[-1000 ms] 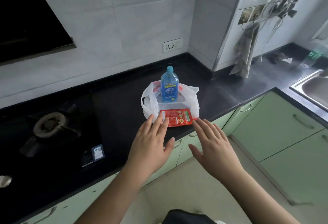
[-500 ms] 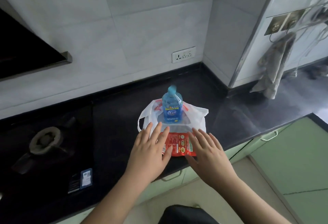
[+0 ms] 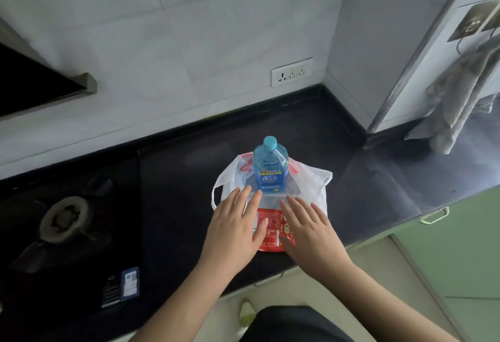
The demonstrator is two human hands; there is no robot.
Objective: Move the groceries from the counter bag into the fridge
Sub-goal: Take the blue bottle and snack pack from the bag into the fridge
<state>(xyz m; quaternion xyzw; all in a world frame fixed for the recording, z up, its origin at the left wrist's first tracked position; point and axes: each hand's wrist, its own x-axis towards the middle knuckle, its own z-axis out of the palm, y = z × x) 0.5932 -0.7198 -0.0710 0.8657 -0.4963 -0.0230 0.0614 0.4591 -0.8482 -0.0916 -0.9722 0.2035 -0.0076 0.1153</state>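
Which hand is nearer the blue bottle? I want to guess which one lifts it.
Left, narrowly. The left hand has fingertips reaching just beside the base of the blue bottle, on its left; the right hand lies a little below and right of it.

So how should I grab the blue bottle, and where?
The blue bottle stands upright on the white bag, behind the red packet. I'd wrap one hand round its straight labelled body, coming from the side, over the packet. The cap is small and the shoulders slope, so those would probably slip.
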